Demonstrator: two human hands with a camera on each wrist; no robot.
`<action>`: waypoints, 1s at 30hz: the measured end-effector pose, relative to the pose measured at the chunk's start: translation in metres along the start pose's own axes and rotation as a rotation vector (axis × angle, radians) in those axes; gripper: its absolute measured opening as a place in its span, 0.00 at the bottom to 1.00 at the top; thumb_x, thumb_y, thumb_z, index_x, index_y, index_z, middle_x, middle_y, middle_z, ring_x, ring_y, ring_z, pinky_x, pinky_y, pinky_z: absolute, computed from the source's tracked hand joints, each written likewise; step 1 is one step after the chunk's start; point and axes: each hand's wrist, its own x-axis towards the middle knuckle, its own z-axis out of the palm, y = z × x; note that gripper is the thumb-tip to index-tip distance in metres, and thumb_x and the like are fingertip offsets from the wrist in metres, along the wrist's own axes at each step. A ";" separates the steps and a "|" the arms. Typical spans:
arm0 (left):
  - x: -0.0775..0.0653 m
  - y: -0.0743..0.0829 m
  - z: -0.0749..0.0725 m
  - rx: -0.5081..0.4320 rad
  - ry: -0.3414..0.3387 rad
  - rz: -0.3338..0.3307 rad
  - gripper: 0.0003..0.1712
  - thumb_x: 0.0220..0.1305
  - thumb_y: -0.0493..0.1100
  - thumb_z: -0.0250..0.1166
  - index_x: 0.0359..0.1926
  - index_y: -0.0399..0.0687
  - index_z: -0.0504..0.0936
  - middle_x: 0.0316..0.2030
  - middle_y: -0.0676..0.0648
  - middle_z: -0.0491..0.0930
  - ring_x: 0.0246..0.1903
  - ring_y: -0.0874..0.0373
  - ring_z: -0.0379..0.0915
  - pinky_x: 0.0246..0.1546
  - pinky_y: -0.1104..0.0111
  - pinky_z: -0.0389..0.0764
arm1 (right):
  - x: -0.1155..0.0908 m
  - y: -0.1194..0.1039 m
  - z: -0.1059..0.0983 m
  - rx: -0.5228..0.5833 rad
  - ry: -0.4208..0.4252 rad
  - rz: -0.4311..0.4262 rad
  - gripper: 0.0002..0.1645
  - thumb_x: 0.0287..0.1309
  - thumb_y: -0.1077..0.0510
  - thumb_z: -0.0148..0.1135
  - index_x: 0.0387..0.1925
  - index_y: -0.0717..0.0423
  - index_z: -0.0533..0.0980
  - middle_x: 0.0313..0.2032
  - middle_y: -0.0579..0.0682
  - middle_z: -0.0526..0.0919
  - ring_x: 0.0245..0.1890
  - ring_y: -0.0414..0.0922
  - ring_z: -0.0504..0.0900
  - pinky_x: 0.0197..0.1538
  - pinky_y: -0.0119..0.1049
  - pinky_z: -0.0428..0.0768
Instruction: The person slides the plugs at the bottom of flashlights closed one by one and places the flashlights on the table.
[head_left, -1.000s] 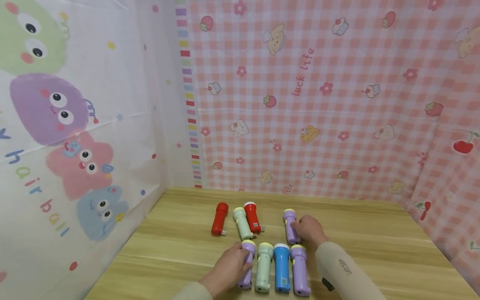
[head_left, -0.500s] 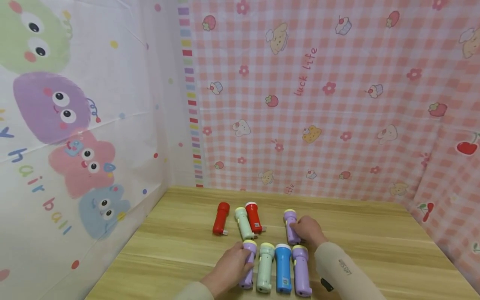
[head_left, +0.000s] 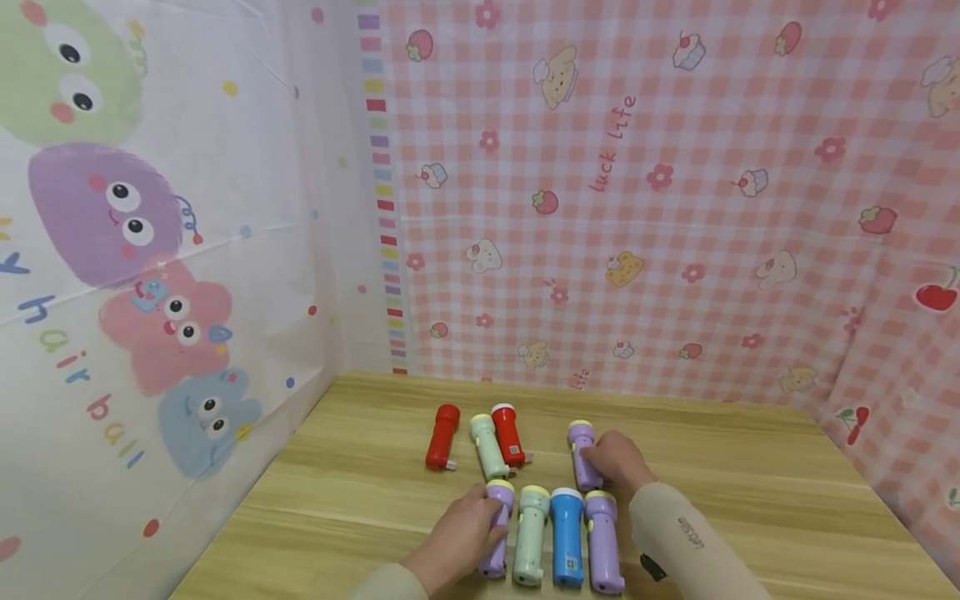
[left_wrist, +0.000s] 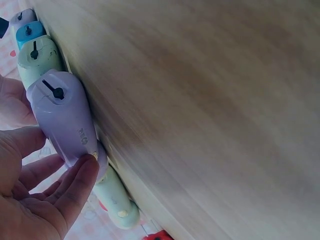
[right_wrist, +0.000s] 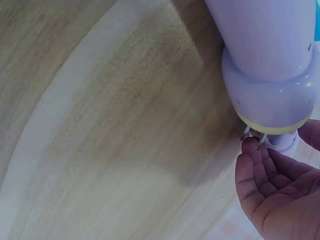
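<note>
My left hand (head_left: 459,529) grips a purple flashlight (left_wrist: 65,115) with a yellow rim, thumb on one side and fingertips on the other. This flashlight is the leftmost of the front row, lying along the table. Beside it lie a pale green flashlight (head_left: 531,542), a blue flashlight (head_left: 567,542) and a second purple flashlight (head_left: 603,546). Farther back, my right hand (head_left: 618,458) pinches another purple flashlight (head_left: 582,454) from its right side. In the right wrist view, metal plug prongs (right_wrist: 262,141) stick out by the fingertips, and the near purple flashlight (right_wrist: 270,60) hides most of the held one.
At the back left lie a red flashlight (head_left: 442,442), a pale green flashlight (head_left: 489,450) and a red flashlight with a white rim (head_left: 507,437); plug prongs show at their lower ends. The wooden table (head_left: 360,467) meets a pink checked cloth (head_left: 660,317) at the back.
</note>
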 end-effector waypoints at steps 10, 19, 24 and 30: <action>0.000 0.003 -0.002 -0.006 -0.006 -0.011 0.13 0.65 0.45 0.68 0.45 0.41 0.84 0.38 0.49 0.74 0.33 0.63 0.71 0.35 0.68 0.78 | 0.003 -0.003 0.007 0.051 0.014 0.015 0.13 0.64 0.56 0.59 0.30 0.64 0.76 0.27 0.54 0.76 0.28 0.48 0.74 0.30 0.37 0.74; 0.000 0.002 -0.001 0.005 0.011 0.006 0.14 0.64 0.44 0.69 0.46 0.40 0.84 0.37 0.49 0.74 0.32 0.63 0.70 0.35 0.68 0.78 | 0.006 -0.003 0.008 0.084 0.017 0.033 0.12 0.62 0.58 0.62 0.33 0.67 0.76 0.30 0.56 0.77 0.31 0.50 0.76 0.34 0.40 0.77; -0.001 0.001 -0.001 -0.002 0.014 0.011 0.13 0.64 0.44 0.69 0.45 0.40 0.84 0.36 0.49 0.74 0.31 0.64 0.70 0.34 0.69 0.77 | 0.005 -0.001 0.008 0.100 0.016 0.053 0.14 0.61 0.59 0.62 0.36 0.70 0.76 0.31 0.57 0.78 0.32 0.50 0.77 0.35 0.40 0.78; 0.000 0.000 -0.001 -0.014 -0.005 -0.009 0.13 0.65 0.44 0.68 0.46 0.41 0.84 0.36 0.50 0.73 0.31 0.64 0.70 0.34 0.69 0.78 | 0.001 -0.001 0.005 0.161 0.010 0.054 0.15 0.60 0.59 0.62 0.37 0.72 0.76 0.31 0.58 0.77 0.31 0.51 0.76 0.34 0.41 0.78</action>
